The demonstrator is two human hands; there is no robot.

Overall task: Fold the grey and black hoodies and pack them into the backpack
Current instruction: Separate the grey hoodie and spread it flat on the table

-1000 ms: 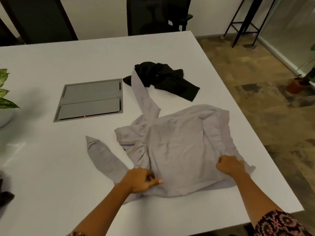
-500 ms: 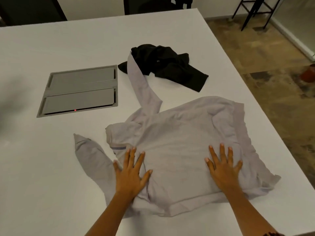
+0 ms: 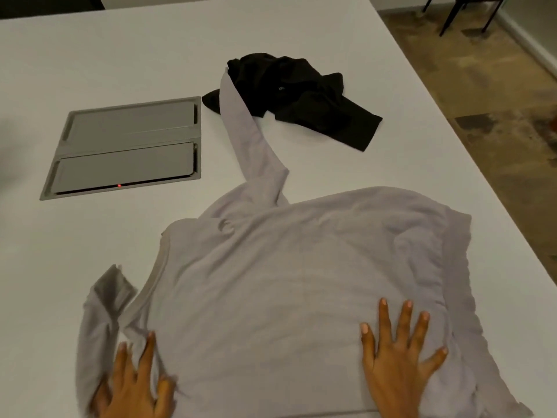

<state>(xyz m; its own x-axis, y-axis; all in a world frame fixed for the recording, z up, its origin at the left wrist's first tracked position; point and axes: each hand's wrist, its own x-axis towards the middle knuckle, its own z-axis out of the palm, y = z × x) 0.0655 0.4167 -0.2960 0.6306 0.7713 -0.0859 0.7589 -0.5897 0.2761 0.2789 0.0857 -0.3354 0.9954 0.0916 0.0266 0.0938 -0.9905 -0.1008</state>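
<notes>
- Two hoodies lie on the white table (image 3: 90, 49); no backpack shows in the head view.
- One small pale mark sits on the black hoodie (image 3: 301, 95), too small to read; no other writing can be made out.
- The left hand (image 3: 135, 384) lies palm down at the near left edge of the frame, fingers spread and flat, gripping nothing. It is blurred, and its wrist is cut off by the frame's bottom edge.
- The right hand (image 3: 398, 360) lies palm down as well, fingers fanned wide and pointing toward the far side, pressed flat on cloth and holding nothing.
- The grey hoodie (image 3: 301, 267) is spread over the near right part of the table, its body directly under both hands: the right hand rests on its near right area, the left hand on its near left edge where the near sleeve joins the body.
- That near sleeve runs along the left of the left hand, with its ribbed cuff (image 3: 113, 289) folded up beyond the fingertips.
- The other grey sleeve stretches away to the far side, its end lying on the black hoodie.
- The black hoodie sits crumpled in a heap at the far side, well apart from both hands.
- A grey recessed panel (image 3: 126, 146) with two flaps and a small red light is set into the table to the left of the black hoodie.
</notes>
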